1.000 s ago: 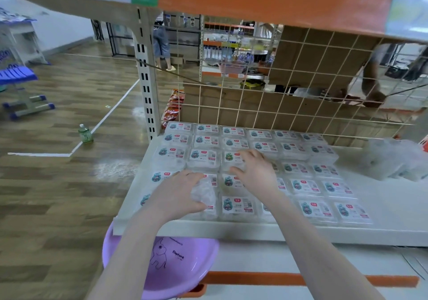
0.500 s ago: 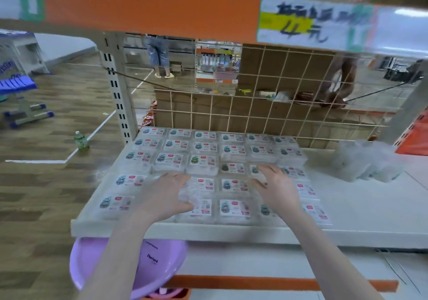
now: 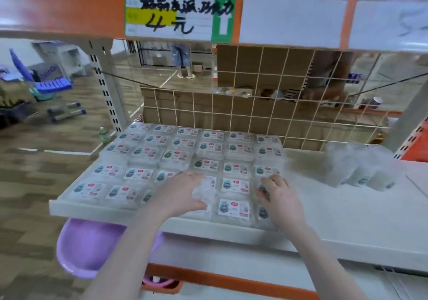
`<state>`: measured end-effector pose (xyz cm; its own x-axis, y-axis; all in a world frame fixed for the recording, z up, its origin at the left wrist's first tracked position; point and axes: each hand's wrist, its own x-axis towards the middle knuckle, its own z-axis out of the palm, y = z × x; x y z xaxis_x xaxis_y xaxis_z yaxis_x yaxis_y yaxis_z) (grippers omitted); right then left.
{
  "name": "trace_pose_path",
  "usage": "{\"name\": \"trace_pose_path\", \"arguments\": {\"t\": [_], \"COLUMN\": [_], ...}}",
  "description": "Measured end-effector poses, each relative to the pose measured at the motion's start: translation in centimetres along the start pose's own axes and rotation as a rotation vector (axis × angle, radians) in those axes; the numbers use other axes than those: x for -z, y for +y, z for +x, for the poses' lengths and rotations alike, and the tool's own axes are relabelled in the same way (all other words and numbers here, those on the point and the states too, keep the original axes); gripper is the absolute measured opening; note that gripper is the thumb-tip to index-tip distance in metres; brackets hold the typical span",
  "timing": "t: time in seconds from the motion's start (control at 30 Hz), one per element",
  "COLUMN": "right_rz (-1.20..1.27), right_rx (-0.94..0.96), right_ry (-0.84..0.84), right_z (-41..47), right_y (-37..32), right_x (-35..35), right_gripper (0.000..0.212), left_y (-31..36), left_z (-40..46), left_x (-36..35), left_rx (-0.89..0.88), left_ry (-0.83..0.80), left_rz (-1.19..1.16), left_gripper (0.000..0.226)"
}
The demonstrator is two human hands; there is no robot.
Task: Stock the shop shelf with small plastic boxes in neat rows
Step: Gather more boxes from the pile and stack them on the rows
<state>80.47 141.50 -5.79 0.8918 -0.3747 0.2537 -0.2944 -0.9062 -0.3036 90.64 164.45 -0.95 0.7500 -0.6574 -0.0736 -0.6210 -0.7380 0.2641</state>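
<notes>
Small clear plastic boxes point(image 3: 235, 185) with printed labels lie in neat rows on the left half of the white shelf point(image 3: 335, 216). At the front rows, my left hand point(image 3: 180, 193) curls over a crinkly clear box point(image 3: 205, 194), fingers above it and thumb below. Further right, my right hand point(image 3: 279, 199) rests with spread fingers on the boxes of the rightmost column. A loose pile of unsorted clear boxes point(image 3: 356, 167) sits on the right part of the shelf.
A wire mesh panel point(image 3: 254, 105) backs the shelf, and the upper shelf's orange edge carries a price label point(image 3: 180, 14). A purple basin point(image 3: 88, 246) sits below the shelf's front left. A green bottle point(image 3: 104, 135) stands on the wooden floor; a person point(image 3: 183, 58) stands far behind.
My right hand has moved from the middle rows to the rightmost front column. My left hand stays on the clear box at the front. The view has tilted up and right.
</notes>
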Motion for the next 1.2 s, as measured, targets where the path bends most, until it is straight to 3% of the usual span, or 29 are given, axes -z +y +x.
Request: {"name": "trace_pose_path", "arguments": {"t": [0.27,0.67,0.9,1.07,1.2], "right_rz": [-0.043,0.024,0.057,0.068,0.062], "right_rx": [0.061,0.069,0.045,0.042,0.042], "right_ry": [0.024,0.048,0.058,0.073,0.085], "right_z": [0.0,-0.3,-0.3,-0.3,-0.4], "right_y": [0.7,0.6,0.6,0.5,0.4], "right_x": [-0.6,-0.2,-0.4,-0.3,-0.3], "right_gripper": [0.036,0.026,0.018,0.018,0.018], "left_y": [1.0,0.1,-0.8,-1.0,-0.7], "left_z": [-1.0,-0.8,-0.4,0.2,0.9], "left_x": [-0.9,0.7,2.1,2.4,2.6], "left_rx": [0.064,0.032,0.038,0.033,0.004], "left_ry": [0.017,0.007,0.09,0.055,0.027], "left_rz": [-0.025,-0.069,-0.298,-0.484,-0.483], "left_gripper": [0.084,0.06,0.037,0.031,0.028]}}
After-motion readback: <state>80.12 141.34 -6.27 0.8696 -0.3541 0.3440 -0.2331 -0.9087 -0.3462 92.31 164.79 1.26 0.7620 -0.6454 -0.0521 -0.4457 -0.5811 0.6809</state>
